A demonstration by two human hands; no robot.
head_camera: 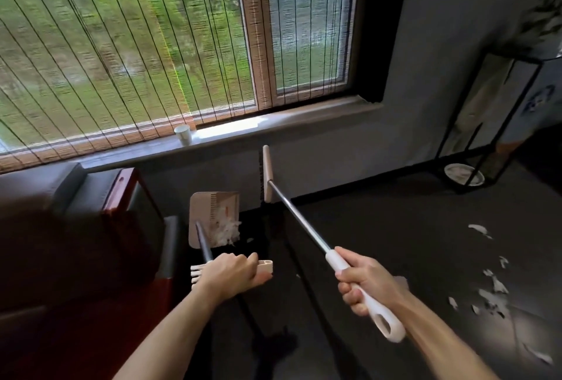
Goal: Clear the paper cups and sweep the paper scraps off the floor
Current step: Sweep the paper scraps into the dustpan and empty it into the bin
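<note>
Below the window [121,45], mid-frame, the left hand [234,273] curls round the dustpan [213,210] handle, the right hand [365,284] round the broom [299,218]. Paper scraps [492,297] litter the floor [395,242] at lower right; a paper cup [182,134] sits on the sill [304,124]. Tilting the loaded pan could spill its heap.

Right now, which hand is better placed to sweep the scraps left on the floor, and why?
Right. The right hand grips the broom, and the loose scraps lie on its side of the floor. The left hand holds the dustpan, away from them.
</note>
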